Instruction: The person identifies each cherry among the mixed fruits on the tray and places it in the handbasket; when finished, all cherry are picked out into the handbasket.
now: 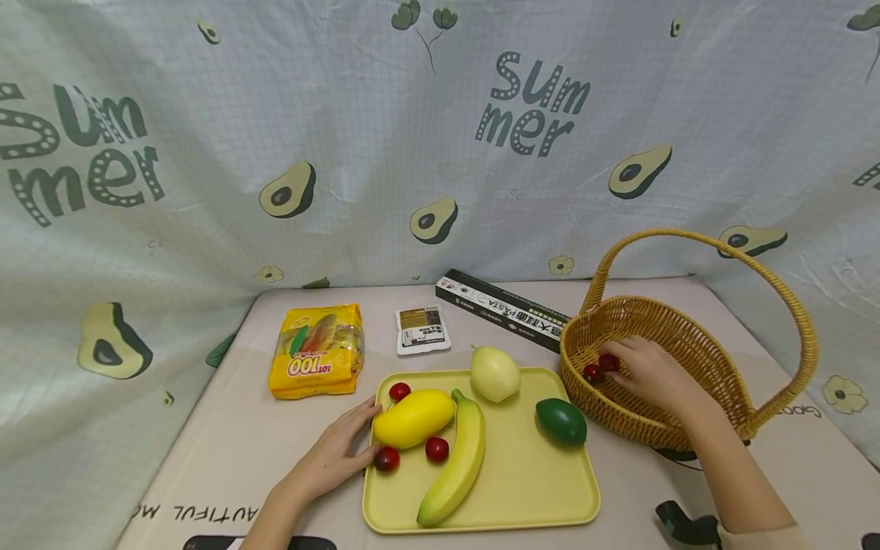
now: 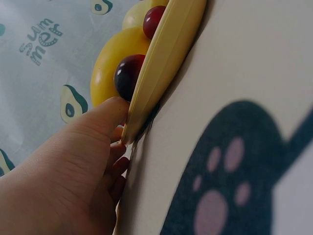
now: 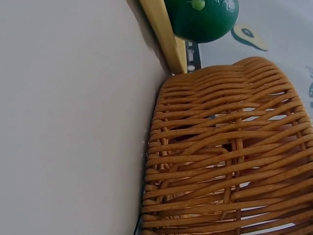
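Observation:
My left hand [image 1: 334, 451] holds the left rim of a yellow tray [image 1: 536, 525], thumb on the rim and the other fingers at its outer side, as the left wrist view shows. Beside the thumb lies a dark red cherry [image 2: 128, 77]. On the tray are also a mango [image 1: 415, 418], a banana [image 1: 455, 462], a pale green pear [image 1: 495, 373], a dark green oval fruit [image 1: 561, 422] and two more cherries. My right hand [image 1: 649, 372] reaches into a wicker basket [image 1: 694, 336], its fingertips pinching a cherry [image 1: 609, 362]; another cherry [image 1: 593, 373] lies against it. Basket weave mostly hides this hand in the right wrist view.
Behind the tray lie a yellow snack bag [image 1: 318, 351], a small white packet [image 1: 422, 330] and a long black pasta box [image 1: 505, 309], whose end meets the basket. The basket's tall handle [image 1: 791, 298] arches over its right side. A printed curtain [image 1: 357, 137] hangs behind the table.

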The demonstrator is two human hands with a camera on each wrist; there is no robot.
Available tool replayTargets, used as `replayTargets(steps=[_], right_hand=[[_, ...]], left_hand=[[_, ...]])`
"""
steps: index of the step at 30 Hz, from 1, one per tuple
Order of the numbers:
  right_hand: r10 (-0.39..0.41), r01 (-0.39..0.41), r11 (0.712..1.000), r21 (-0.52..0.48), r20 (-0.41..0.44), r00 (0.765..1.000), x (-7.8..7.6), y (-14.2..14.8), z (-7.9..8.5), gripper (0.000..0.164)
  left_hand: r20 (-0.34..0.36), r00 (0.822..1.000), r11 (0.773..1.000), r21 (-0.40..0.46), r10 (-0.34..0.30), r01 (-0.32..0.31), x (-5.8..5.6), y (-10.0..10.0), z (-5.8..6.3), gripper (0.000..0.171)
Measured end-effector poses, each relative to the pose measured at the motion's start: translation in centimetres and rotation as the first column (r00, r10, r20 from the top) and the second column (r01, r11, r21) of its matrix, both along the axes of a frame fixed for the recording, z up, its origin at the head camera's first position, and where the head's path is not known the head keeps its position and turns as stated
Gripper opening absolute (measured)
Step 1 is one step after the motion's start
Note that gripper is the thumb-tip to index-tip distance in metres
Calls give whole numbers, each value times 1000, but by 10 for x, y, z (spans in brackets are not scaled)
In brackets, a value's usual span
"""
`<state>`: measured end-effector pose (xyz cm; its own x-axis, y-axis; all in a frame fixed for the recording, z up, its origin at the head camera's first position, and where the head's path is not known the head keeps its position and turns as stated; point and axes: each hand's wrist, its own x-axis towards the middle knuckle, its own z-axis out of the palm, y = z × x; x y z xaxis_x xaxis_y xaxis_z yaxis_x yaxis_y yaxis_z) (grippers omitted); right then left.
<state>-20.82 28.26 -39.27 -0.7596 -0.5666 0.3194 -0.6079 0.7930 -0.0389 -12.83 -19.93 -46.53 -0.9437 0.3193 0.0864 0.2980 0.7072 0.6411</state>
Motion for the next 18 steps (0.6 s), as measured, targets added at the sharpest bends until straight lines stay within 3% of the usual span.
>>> replayTargets(steps=[7,18], right_hand=[[-30,28,999,16,88,996,-7,2,-4,28],[-62,60,998,13,129,990,-14,2,-9,32]], left_hand=[[19,1000,1000,-4,10,-10,0,0,0,58],[33,999,1000,-5,9,-9,0,0,1,57]])
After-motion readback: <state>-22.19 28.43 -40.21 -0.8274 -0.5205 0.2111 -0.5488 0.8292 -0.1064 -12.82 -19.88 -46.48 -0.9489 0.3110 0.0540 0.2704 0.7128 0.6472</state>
